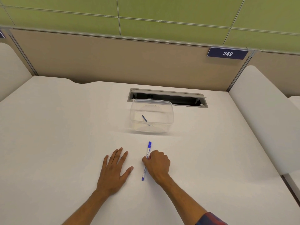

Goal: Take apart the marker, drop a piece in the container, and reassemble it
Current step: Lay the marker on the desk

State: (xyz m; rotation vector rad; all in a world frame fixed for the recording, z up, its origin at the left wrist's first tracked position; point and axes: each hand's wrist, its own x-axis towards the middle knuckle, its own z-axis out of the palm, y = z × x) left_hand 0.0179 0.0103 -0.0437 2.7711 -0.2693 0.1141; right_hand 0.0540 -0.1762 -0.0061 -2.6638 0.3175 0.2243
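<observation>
A white marker [148, 151] with a blue cap and blue end lies lengthwise on the white desk [56, 127], cap pointing away from me. My right hand [158, 164] is curled over its middle, fingers closed on the barrel. My left hand [114, 169] rests flat on the desk, fingers spread, a little left of the marker and not touching it. Beyond the marker stands a clear plastic container [151, 116]; a thin blue piece [144, 118] lies inside it.
An open cable slot [178, 99] is set into the desk just behind the container. A beige partition with a sign reading 249 [227, 53] closes the back. White side panels [263, 111] flank the desk on both sides.
</observation>
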